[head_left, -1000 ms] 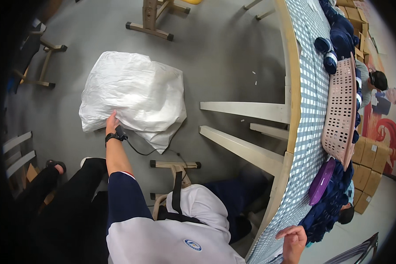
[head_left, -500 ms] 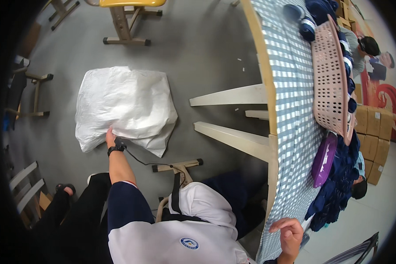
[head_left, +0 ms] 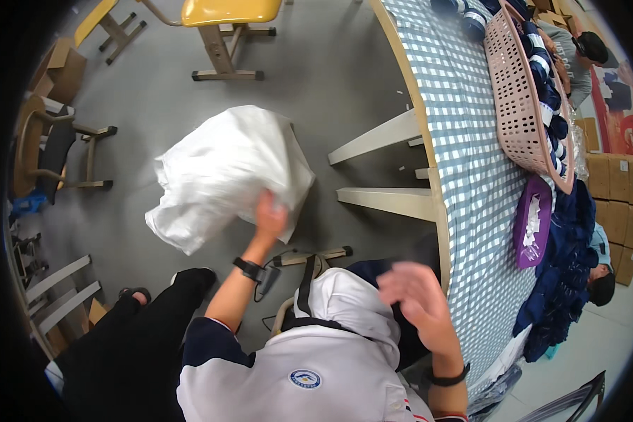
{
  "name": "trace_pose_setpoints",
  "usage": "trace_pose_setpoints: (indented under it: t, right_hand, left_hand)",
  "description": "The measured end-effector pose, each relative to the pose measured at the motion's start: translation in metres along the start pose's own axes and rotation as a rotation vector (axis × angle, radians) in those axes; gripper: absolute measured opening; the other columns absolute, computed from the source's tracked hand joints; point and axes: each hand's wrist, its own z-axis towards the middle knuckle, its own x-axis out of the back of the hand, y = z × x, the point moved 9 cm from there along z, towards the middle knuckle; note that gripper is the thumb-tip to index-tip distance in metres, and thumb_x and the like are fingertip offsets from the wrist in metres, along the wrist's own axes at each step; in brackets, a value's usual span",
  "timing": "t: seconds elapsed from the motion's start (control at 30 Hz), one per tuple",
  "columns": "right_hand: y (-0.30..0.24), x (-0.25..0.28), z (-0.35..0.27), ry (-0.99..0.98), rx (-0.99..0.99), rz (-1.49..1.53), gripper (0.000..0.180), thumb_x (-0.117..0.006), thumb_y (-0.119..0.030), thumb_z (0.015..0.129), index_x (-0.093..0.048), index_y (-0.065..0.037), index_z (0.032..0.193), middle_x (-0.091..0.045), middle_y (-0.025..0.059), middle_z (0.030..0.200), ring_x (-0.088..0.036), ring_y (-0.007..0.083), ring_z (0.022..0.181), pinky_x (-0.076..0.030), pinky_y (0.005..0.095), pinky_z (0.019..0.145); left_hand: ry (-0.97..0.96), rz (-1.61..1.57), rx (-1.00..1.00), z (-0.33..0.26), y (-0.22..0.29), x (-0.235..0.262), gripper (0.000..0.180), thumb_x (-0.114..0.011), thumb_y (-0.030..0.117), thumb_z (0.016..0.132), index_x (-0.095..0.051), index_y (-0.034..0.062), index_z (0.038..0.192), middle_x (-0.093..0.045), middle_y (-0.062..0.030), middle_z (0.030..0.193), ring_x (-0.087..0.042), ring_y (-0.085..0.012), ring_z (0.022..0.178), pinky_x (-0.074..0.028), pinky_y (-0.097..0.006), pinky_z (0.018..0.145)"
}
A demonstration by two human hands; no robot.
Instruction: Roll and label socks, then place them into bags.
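**Left hand on the big white sack, right hand loose by the table edge**

Head camera, looking straight down: the left hand (head_left: pixel 269 216) is stretched out and down to the floor, fingers closed on the near right edge of a bulky white sack (head_left: pixel 225 172). The sack sits on the grey floor (head_left: pixel 330 84), left of the table, bunched and puffed up, its near corner pinched where the hand has it, and that grip looks like the reason the fabric rises to a peak there. A black watch (head_left: pixel 248 269) rides that wrist.

Over to the right hand (head_left: pixel 416 294): it hangs in the air above the lap, just beside the near edge of the checked tablecloth (head_left: pixel 464 162), fingers spread and holding nothing, though it is blurred.

Up on the table, a pink basket (head_left: pixel 520 105) lies along the far right, packed with rolled navy socks (head_left: pixel 547 84), kept together in a row. Nearer, a purple tray (head_left: pixel 531 221) rests beside a heap of navy cloth (head_left: pixel 566 274) spilling over the table's right edge.

A yellow chair (head_left: pixel 225 14) stands at the far end, and wooden chairs (head_left: pixel 49 151) sit off to the left.
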Motion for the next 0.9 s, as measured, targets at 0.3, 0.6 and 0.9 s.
trace_pose_setpoints:
  t: [0.3, 0.6, 0.9]
  right_hand:
    - [0.059, -0.022, 0.105, 0.401, 0.251, -0.995, 0.099, -0.083, -0.038, 0.081, -0.029, 0.003, 0.153, -0.039, 0.0247, 0.153, -0.042, 0.0348, 0.14, -0.038, 0.045, 0.112]
    - [0.167, -0.021, 0.099, -0.303, -0.044, -0.95, 0.067, -0.084, -0.043, 0.08, -0.064, -0.002, 0.128, -0.069, 0.0121, 0.078, -0.065, 0.0196, 0.073, -0.051, 0.0347, 0.067]
    - [0.15, -0.024, 0.065, -0.357, 0.091, -0.944, 0.054, -0.08, -0.048, 0.083, -0.067, -0.004, 0.111, -0.068, 0.015, 0.085, -0.065, 0.0222, 0.082, -0.051, 0.0351, 0.074]
  left_hand:
    - [-0.368, -0.311, 0.119, -0.09, 0.009, -0.022, 0.054, -0.06, 0.027, 0.092, -0.055, -0.0032, 0.136, -0.058, -0.0256, 0.136, -0.054, -0.042, 0.129, -0.042, -0.052, 0.11]
    - [-0.218, -0.363, 0.106, -0.084, -0.003, 0.013, 0.057, -0.055, 0.034, 0.095, -0.052, -0.0013, 0.139, -0.058, -0.0232, 0.139, -0.053, -0.0399, 0.131, -0.041, -0.052, 0.111]
    - [-0.04, -0.499, 0.016, -0.09, -0.021, -0.014, 0.06, -0.05, 0.042, 0.099, -0.05, 0.0007, 0.142, -0.057, -0.0209, 0.141, -0.053, -0.0378, 0.132, -0.04, -0.052, 0.112]
